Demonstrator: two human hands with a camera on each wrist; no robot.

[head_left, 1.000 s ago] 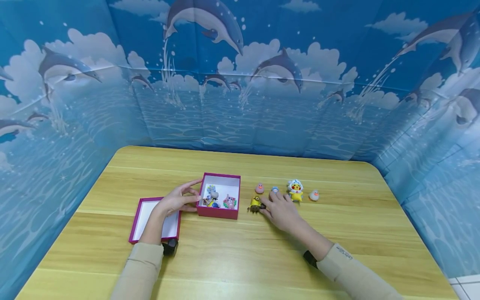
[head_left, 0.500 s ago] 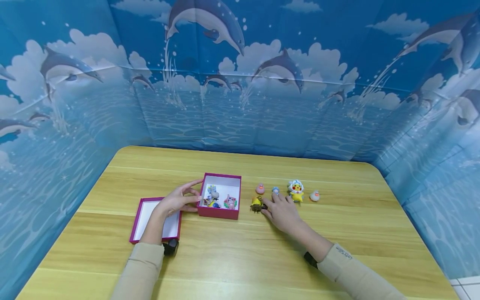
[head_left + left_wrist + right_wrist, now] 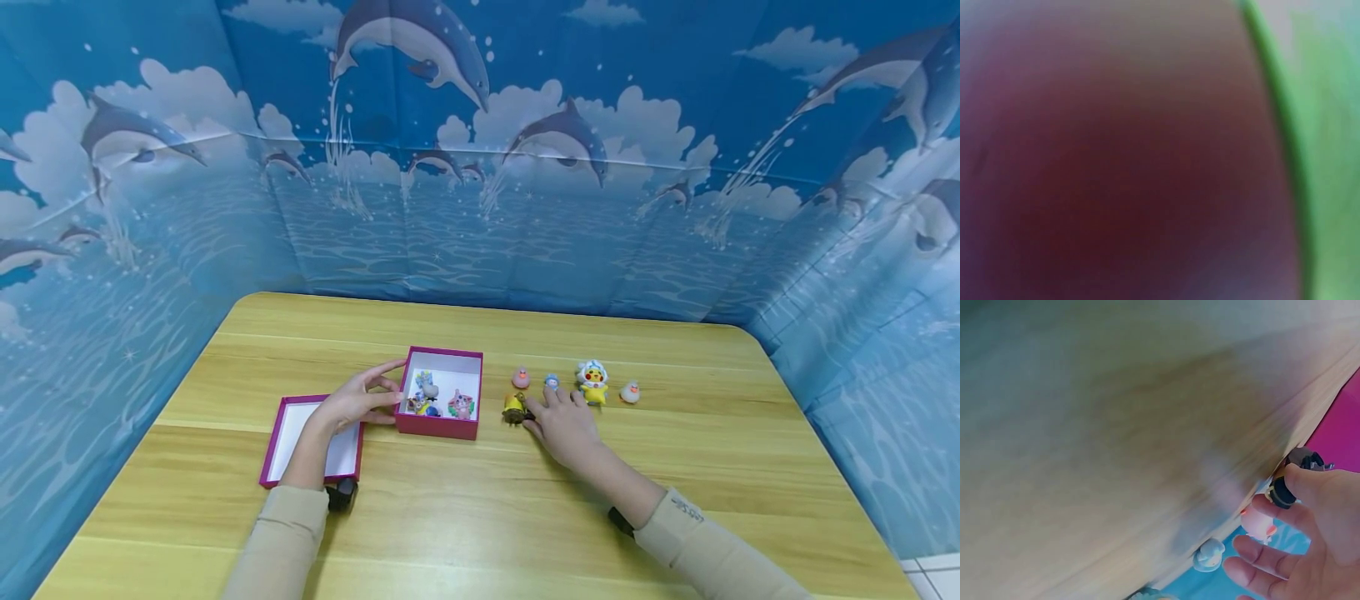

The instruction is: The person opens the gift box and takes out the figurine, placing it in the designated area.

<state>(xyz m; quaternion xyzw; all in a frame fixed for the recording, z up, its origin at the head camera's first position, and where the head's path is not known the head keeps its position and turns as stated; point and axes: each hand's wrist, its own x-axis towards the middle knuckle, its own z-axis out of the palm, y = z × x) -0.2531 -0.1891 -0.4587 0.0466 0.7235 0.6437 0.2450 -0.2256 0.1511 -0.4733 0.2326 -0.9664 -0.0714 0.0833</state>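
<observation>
At the left wall of an open magenta box (image 3: pixel 437 426), my left hand (image 3: pixel 352 404) grips the side, its fingertips at the rim. Inside the box lie several small toy figures, among them a pink one (image 3: pixel 461 405) and a grey-blue one (image 3: pixel 427 386). To the right of the box, my right hand (image 3: pixel 567 427) pinches a small yellow-and-dark toy figure (image 3: pixel 515 408) between thumb and index finger, low over the table. The right wrist view shows the thumb and index finger on the toy's black part (image 3: pixel 1283 492), the other fingers spread. The left wrist view is a dark blur.
Behind the right hand stand a pink toy duck (image 3: pixel 521 377), a small blue figure (image 3: pixel 552 381), a yellow figure with a white hood (image 3: pixel 592 383) and a white toy duck (image 3: pixel 630 392). The box lid (image 3: pixel 281 443) lies under the left forearm on the wooden table (image 3: pixel 480 517).
The yellow-and-dark figure has turned slightly in my right fingers, showing more of its dark side. My left hand and the box stay in place.
</observation>
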